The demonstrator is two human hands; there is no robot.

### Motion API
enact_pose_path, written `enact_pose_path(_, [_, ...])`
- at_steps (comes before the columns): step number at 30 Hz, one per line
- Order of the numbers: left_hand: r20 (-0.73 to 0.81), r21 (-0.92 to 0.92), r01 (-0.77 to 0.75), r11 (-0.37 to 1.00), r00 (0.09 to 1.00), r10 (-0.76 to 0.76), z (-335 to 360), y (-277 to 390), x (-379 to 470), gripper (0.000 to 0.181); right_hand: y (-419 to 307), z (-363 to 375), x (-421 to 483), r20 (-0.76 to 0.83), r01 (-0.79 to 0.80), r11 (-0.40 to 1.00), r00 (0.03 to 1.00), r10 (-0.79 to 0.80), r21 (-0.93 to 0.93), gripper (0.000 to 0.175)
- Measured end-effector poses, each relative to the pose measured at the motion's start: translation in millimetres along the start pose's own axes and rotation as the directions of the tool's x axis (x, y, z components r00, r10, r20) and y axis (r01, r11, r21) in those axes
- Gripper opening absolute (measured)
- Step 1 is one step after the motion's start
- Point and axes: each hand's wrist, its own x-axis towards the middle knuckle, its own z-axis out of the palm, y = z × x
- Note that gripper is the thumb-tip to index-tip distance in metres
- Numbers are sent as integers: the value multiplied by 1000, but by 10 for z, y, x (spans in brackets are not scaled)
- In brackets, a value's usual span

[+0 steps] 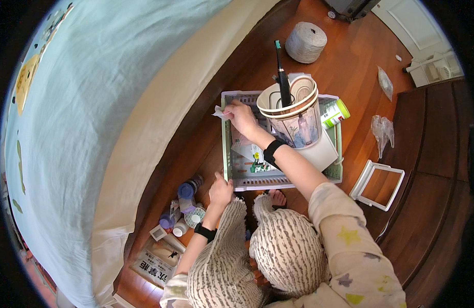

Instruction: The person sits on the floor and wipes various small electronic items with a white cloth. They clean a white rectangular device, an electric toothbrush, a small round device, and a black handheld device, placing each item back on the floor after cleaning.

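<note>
In front of me a green and lilac plastic basket [260, 183] rests on the wooden floor. My right hand [241, 118] pinches a crumpled white wipe [220, 112] over its left rim. At the near left corner, my left hand [221, 191] grips the basket's edge; some fingertips are hidden. Two nested paper-like buckets [298, 129] stand inside the basket, holding a black electric toothbrush [284, 88]. A green-lidded canister [334, 114] leans at the right rim. Below the buckets lie a white box [321, 154] and a green-and-white packet [259, 163].
A bed with a pale blue cover [117, 77] fills the left. Bottles [187, 188] and a printed bag [154, 261] lie beside it. A yarn cone [306, 42], plastic bags [382, 131] and a white frame [379, 184] lie on the floor near a dark wooden cabinet [433, 154].
</note>
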Motion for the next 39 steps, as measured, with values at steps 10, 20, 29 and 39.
enact_pose_path(10, [29,-24,-9,1000,1000,10,25,-47,26,52,-241,0,-1132,100,-148,975,986,133,165,3])
enact_pose_path(20, [87,-35,-24,999,996,27,27,-60,-41,48,819,165,-700,371,-870,162,358,857,466,66])
enact_pose_path(29, [143,36,-196,980,972,189,-81,-77,-63,72,813,295,-788,-81,-793,595,607,791,-134,31])
enact_pose_path(39, [-339,-213,-520,827,833,436,-1090,92,-914,71,-1042,-1116,-1093,298,-466,839,873,386,280,22])
